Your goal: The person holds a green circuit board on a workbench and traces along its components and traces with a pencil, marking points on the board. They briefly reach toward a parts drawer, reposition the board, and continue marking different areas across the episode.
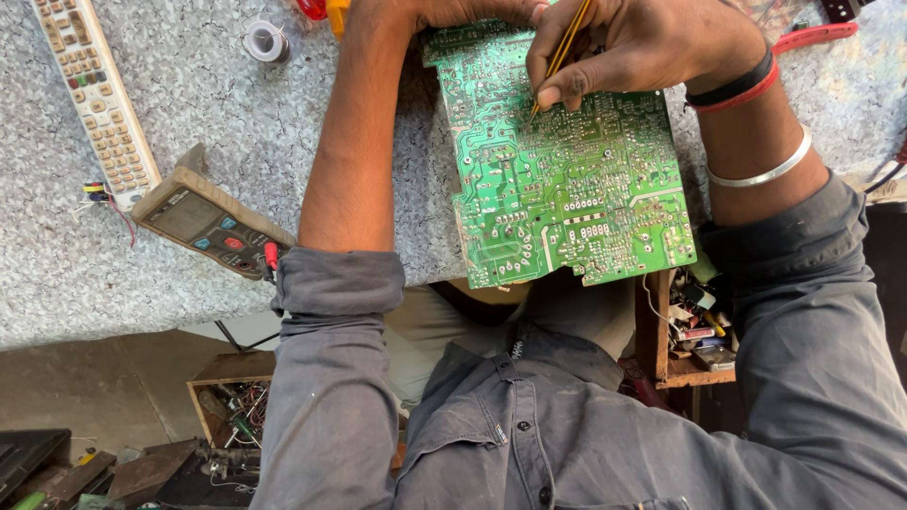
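Green circuit board [567, 179] lay solder-side up on the speckled table [142, 274], hanging over its near edge. Right hand [642, 52] pinched a thin yellow tool [564, 47], tip on the board. Left hand [472, 11] was mostly out of frame, so can't tell about its fingers. Wooden box [231, 401] below held wires and tools; a small wooden tray [694, 331] was full of loose parts.
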Motion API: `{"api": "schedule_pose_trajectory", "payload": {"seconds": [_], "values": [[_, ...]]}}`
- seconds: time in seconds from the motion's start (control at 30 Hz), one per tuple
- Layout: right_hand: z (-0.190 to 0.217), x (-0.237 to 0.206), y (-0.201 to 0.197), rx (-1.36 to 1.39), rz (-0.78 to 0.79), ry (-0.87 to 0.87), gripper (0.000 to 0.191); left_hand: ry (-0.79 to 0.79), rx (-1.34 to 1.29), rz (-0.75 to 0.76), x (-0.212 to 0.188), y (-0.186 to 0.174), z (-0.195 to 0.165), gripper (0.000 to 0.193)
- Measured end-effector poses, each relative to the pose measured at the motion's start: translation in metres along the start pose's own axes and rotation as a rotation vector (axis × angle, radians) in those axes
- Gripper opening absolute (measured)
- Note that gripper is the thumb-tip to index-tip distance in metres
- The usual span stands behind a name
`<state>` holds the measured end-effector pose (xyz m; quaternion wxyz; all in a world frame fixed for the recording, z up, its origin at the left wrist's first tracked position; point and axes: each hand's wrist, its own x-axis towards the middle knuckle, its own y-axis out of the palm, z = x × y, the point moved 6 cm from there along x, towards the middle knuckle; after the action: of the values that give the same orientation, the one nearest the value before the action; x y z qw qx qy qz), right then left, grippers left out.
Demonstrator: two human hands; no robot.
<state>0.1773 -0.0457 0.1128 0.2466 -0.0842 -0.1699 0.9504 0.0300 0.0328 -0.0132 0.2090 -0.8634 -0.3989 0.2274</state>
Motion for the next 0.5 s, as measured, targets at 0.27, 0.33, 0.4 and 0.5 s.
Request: {"api": "schedule_pose_trajectory", "payload": {"seconds": [0.27,0.33,0.4,0.5], "values": [[0.003,-0.001,0.003,0.088,0.025,0.020,0.019,-0.096,-0.029,-0.032,0.001,-0.005,0.005,0.080],[0.002,-0.002,0.003,0.076,0.015,0.008,0.020,-0.109,-0.032,-0.012,0.000,-0.002,0.006,0.080],[0.002,-0.006,0.001,0.013,-0.020,-0.038,0.020,-0.077,-0.002,0.009,0.002,0.000,0.004,0.080],[0.000,-0.030,-0.018,0.064,-0.384,-0.056,0.019,-0.031,0.045,0.033,0.005,0.000,-0.004,0.080]]}}
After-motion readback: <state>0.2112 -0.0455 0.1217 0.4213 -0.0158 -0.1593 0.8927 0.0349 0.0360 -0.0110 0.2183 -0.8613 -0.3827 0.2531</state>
